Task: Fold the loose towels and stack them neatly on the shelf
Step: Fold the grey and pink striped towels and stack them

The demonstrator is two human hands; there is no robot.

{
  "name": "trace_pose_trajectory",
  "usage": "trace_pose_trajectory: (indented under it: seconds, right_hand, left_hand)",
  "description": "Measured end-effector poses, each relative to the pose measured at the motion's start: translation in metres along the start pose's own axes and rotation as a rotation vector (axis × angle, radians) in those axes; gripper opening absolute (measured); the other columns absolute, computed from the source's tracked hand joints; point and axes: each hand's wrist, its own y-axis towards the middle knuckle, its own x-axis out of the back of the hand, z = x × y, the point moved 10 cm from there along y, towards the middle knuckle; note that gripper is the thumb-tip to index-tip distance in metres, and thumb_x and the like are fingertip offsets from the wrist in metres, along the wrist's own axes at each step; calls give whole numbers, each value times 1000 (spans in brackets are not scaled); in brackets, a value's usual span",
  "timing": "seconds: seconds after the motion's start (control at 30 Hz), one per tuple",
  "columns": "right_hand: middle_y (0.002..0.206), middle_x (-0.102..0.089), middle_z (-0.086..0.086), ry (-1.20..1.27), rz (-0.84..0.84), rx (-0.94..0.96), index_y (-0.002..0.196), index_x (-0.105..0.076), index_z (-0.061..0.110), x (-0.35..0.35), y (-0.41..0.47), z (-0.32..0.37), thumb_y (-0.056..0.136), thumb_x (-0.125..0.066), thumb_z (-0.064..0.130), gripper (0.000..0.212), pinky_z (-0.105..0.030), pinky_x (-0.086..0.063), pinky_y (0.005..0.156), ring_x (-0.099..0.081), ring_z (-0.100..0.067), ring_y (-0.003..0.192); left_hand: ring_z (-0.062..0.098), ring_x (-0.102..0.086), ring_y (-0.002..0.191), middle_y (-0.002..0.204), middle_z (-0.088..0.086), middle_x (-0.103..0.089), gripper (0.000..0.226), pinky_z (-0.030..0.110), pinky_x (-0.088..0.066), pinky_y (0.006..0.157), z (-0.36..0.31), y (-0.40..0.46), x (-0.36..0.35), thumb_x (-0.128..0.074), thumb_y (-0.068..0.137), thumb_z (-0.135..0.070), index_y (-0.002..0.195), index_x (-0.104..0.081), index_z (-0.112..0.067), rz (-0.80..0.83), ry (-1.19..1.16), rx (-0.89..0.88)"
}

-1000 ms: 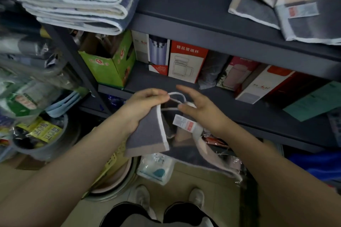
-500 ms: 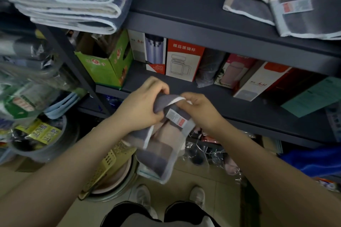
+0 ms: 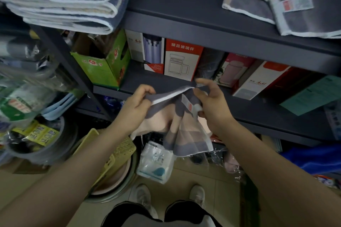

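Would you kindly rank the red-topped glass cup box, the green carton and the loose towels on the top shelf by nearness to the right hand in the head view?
1. Red-topped white glass cup box, just above and left of the right hand.
2. Green cardboard carton, farther left on that shelf.
3. Loose grey and beige towels, upper right on the top shelf.

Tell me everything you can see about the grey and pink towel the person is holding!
The grey and pink towel looks like soft cloth with grey and pale pink blocks, a white edge and a small white tag with a red patch. It is crumpled and only partly folded, hanging in the air in front of the dark shelf. The left hand grips its top edge, the right hand pinches it near the tag.
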Motion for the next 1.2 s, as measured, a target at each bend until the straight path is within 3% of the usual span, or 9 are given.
trace_pose_trajectory:
  seconds: [0.13,0.3,0.37,0.47,0.6,0.73,0.9,1.03,1.2]
  right_hand:
    - [63,-50,-9,54,138,18,80,-58,17,-10,-5,2,94,-43,2,25,-18,-35,38,-46,-13,43]
    - [80,-68,-15,143,361,-174,88,-65,8,-26,-15,-9,92,-44,1,22,-23,-57,63,-68,-22,71]
    - [87,-62,-15,63,433,-164,99,-62,9,-30,-19,-9,88,-50,-3,21,-21,-55,63,-65,-22,80]
    - [74,-58,-18,-283,479,-35,111,-55,10,-37,-25,-5,84,-54,-9,33,-14,-43,50,-58,-12,60]
    - [83,-70,-22,-542,469,175,96,-58,7,-49,-29,8,87,-58,5,9,-29,-46,67,-62,-18,71]
    - [73,-73,-4,-813,546,354,84,-61,3,-63,-36,20,89,-56,8,9,-10,-45,61,-67,-9,67]
    - [65,-62,-7,-1006,428,501,71,-51,12,-68,-37,30,95,-48,28,29,-36,-42,61,-59,-28,67]
    - [72,-47,-4,-1169,171,618,82,-64,12,-59,-35,42,94,-47,38,33,-31,-32,58,-52,-28,75]
    - [92,-54,-5,-796,198,762,87,-72,10,-58,-46,62,85,-61,19,14,-33,-40,77,-52,-21,88]
  left_hand:
    - [11,-55,80,91,-12,-50,63,27,-43,69,-2,5,-12,-58,52,-45,107,-33,-29,120,185,14]
    - [13,-50,63,77,-6,-49,27,27,-38,56,14,12,5,-54,81,-2,94,-43,-23,-40,107,97]
    - [7,-51,53,70,-3,-51,20,21,-39,49,19,11,7,-52,88,-6,85,-48,-25,-83,0,166]
    - [16,-54,62,72,6,-58,18,28,-41,60,22,11,5,-48,95,-15,80,-56,-16,-115,-148,249]
    - [13,-53,57,64,6,-58,23,24,-40,56,19,12,11,-58,90,-20,71,-62,-8,-176,-199,283]
    - [7,-50,45,56,4,-54,21,15,-39,45,15,9,1,-62,87,-17,70,-61,-4,-123,-324,296]
    - [1,-56,51,55,-10,-64,16,12,-44,50,-8,7,-10,-59,87,-8,74,-67,-12,-55,-366,191]
    - [0,-55,47,53,-9,-63,16,11,-41,46,-14,1,-23,-57,87,-8,75,-67,-11,-4,-484,196]
    - [3,-56,45,53,-6,-64,19,12,-42,44,-19,2,-26,-57,87,-9,72,-68,-13,17,-579,207]
